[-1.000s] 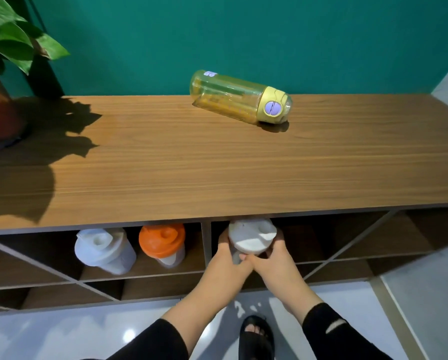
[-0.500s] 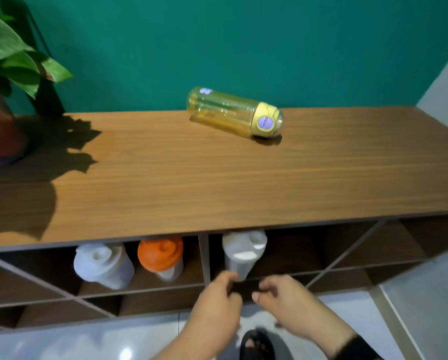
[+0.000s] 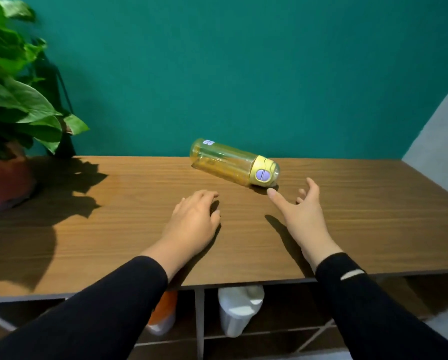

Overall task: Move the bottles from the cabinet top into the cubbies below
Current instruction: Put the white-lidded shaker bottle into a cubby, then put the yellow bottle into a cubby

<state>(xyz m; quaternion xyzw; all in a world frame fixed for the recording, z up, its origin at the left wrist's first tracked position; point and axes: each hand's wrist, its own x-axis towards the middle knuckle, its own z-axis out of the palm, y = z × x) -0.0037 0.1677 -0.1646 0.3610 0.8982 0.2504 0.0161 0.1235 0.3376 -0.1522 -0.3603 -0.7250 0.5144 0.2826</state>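
Observation:
A clear yellow bottle (image 3: pixel 233 163) with a yellow cap lies on its side near the back of the wooden cabinet top (image 3: pixel 113 229), cap end toward the right. My right hand (image 3: pixel 302 213) hovers open just in front of the cap, fingers spread, thumb tip close to it but apart. My left hand (image 3: pixel 194 222) is above the top, palm down, fingers loosely curled, holding nothing. In the cubbies below, a white bottle (image 3: pixel 239 307) stands right of the divider and an orange-lidded bottle (image 3: pixel 164 314) left of it, partly hidden by my left sleeve.
A potted plant (image 3: pixel 7 126) with large green leaves stands at the far left of the top, casting a shadow. A teal wall runs behind the cabinet. More cubby openings (image 3: pixel 399 302) lie at the lower right.
Both hands let go of the white bottle in the cubby and rose onto the cabinet top toward the yellow bottle. The view tilted upward.

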